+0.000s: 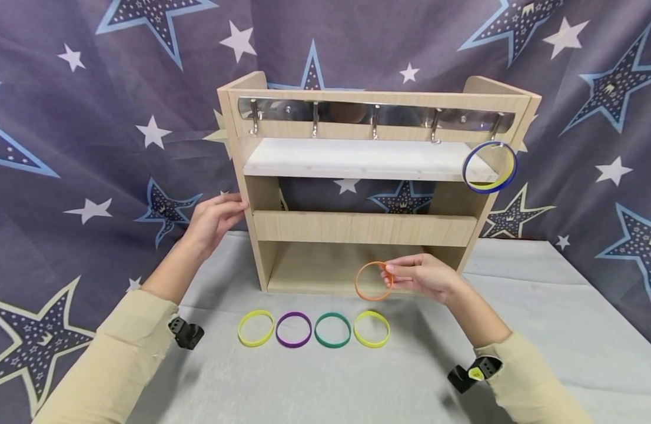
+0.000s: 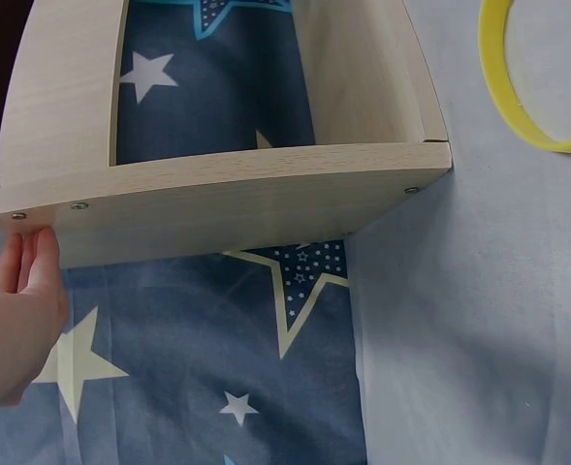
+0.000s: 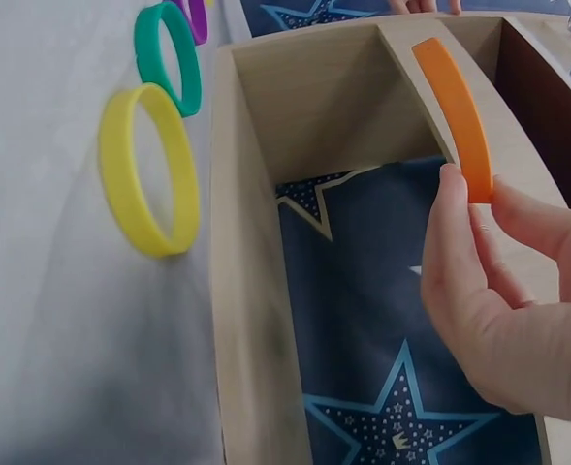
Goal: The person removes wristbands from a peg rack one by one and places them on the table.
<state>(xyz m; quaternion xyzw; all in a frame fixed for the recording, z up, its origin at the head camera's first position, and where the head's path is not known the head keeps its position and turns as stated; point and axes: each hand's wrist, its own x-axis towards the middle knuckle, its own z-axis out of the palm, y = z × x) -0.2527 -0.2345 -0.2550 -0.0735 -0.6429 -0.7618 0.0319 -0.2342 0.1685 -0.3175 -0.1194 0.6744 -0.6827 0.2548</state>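
Observation:
An orange silicone wristband (image 1: pixel 359 287) is pinched between the thumb and fingers of my right hand (image 1: pixel 423 277), held up before the lower part of a wooden shelf (image 1: pixel 365 228). My left hand (image 1: pixel 211 221) touches the shelf's left side panel with its fingertips; the left wrist view shows those fingers (image 2: pixel 41 260) straight against the wood, near two screws. Along the shelf's top runs a metal hook rail (image 1: pixel 346 112) with several hooks. From the rightmost hook hang a blue wristband (image 1: pixel 465 166) and a yellow one (image 1: pixel 508 171) behind it.
In front of the shelf a row of wristbands lies on the grey cloth (image 1: pixel 315 388): yellow (image 1: pixel 241 333), purple (image 1: pixel 294 344), green (image 1: pixel 333 344) and another yellow (image 1: pixel 371 344). A star-patterned curtain (image 1: pixel 119 159) hangs behind the shelf.

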